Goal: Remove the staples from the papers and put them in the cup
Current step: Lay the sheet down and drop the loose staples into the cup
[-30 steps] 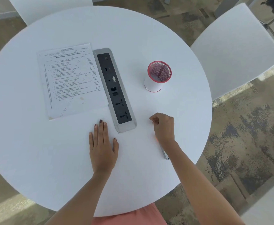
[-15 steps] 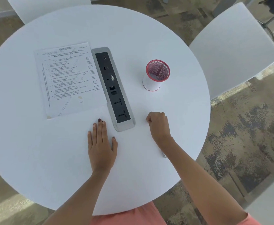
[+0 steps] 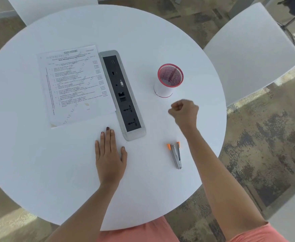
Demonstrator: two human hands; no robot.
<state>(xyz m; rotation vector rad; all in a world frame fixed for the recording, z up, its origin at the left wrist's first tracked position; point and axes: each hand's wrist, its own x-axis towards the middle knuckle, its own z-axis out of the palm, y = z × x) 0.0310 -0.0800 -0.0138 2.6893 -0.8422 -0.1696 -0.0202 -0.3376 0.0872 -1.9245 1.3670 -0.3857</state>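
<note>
The printed papers (image 3: 76, 84) lie flat on the left half of the round white table (image 3: 143, 32). A white cup with a red mesh rim (image 3: 169, 79) stands upright at the right. My right hand (image 3: 184, 112) hovers just below the cup, blurred, with its fingers pinched into a loose fist; anything between the fingertips is too small to see. A metal staple remover with orange tips (image 3: 176, 154) lies on the table below that hand, untouched. My left hand (image 3: 110, 154) rests flat on the table, palm down, below the papers.
A grey and black socket panel (image 3: 122, 95) is set into the table between the papers and the cup. A white chair (image 3: 251, 49) stands at the right and another (image 3: 52, 7) at the far side. Patterned carpet surrounds the table.
My right hand has lifted off the table and moved up and right toward the cup, uncovering the staple remover it lay over. My left hand has stayed flat.
</note>
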